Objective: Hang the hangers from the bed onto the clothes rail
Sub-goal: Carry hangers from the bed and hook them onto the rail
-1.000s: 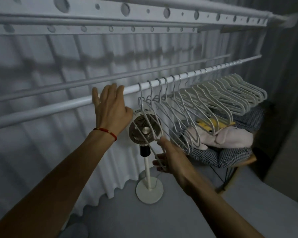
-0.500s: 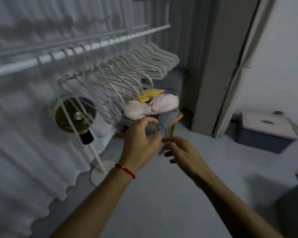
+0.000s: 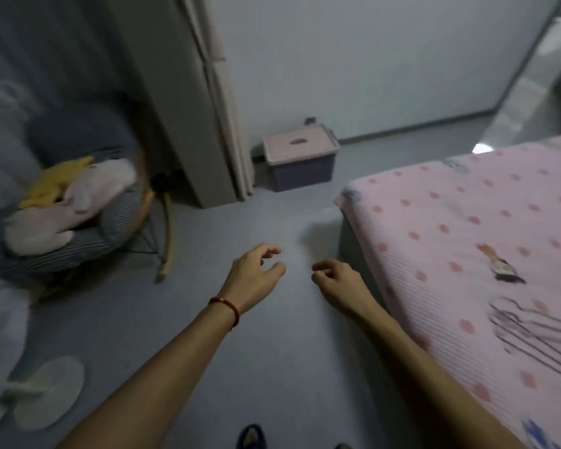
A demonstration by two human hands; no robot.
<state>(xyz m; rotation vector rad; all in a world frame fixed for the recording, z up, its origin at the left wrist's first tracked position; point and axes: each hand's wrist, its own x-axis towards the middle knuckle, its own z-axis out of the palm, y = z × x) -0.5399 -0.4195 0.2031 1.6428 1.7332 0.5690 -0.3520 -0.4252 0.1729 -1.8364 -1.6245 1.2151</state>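
Neither of my two hands has a grip on anything. My left hand (image 3: 253, 277), with one red string bracelet (image 3: 227, 307) at the wrist, hangs over the grey floor (image 3: 240, 367) with fingers loosely curled and spread. My right hand (image 3: 340, 283) is just beside it, apart from it, fingers relaxed and curled, near the corner of the bed (image 3: 450, 222).

The hangers (image 3: 538, 332) lie on the pink dotted bedcover to my right, well apart from both hands; they are blurred into a bundle of thin lines, so I cannot count them. One brush (image 3: 501, 265) with a wooden handle lies on the bed beyond them.

Ahead, one storage box (image 3: 300, 162) with a pale lid stands on the floor against the wall. To my left, one chair (image 3: 110, 228) with striped cushions carries one pink soft toy (image 3: 75, 205) and one yellow one (image 3: 54, 181). One round white fan base (image 3: 51, 395) sits on the floor at lower left.
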